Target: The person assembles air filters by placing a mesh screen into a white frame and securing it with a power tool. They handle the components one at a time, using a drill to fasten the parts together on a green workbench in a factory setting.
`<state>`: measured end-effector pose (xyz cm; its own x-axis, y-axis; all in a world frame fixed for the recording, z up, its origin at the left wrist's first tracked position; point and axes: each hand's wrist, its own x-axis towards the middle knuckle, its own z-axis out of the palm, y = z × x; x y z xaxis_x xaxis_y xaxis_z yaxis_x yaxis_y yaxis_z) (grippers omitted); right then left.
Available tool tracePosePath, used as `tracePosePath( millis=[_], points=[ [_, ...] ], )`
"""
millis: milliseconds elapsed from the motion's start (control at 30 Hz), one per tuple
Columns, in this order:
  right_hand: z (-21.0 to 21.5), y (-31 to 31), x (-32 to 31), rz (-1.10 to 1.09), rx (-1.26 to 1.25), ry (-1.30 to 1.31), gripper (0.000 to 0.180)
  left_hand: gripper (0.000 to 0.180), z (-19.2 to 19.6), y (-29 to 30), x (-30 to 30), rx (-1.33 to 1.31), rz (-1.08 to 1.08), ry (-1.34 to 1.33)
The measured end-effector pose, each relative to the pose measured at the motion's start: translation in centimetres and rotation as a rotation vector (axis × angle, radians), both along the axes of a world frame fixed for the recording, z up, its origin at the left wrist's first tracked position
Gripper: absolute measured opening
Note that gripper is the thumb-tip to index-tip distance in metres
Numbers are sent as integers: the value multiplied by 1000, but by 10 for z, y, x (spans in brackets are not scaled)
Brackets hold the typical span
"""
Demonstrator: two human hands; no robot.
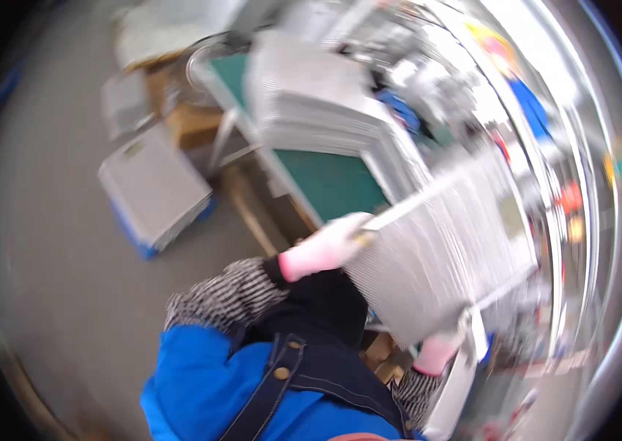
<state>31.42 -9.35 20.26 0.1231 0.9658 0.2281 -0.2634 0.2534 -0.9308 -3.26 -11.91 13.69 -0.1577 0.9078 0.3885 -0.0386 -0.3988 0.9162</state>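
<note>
A thick stack of thin whitish sheets [436, 250] sits tilted in front of me, blurred by motion. My left hand [331, 244], in a white and pink glove, is closed on the stack's near left edge. At the lower right edge, my right hand [441, 348] grips the same stack, its fingers partly hidden. Beyond it, another tall stack of white sheets [311, 88] rests on a green-topped table [333, 184].
To the left, a grey-topped stack [155, 184] stands on a blue base on the floor. Cardboard boxes [193, 123] and a pale bin [126, 103] lie behind it. A white table frame [454, 393] is close by my right arm; cluttered shelving [546, 184] runs along the right.
</note>
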Motion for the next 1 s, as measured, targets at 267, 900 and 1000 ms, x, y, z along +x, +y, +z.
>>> tracePosePath(
  millis=[267,900,1000],
  points=[
    [1,5,-27,-232,82,216,26,30,55,-21,0,-127,-83,216],
    [28,22,24,-327,140,200,29,44,78,3,80,304,421,524],
    [90,23,32,-277,245,-164,35,47,61,18,121,-19,303,-58]
  ],
)
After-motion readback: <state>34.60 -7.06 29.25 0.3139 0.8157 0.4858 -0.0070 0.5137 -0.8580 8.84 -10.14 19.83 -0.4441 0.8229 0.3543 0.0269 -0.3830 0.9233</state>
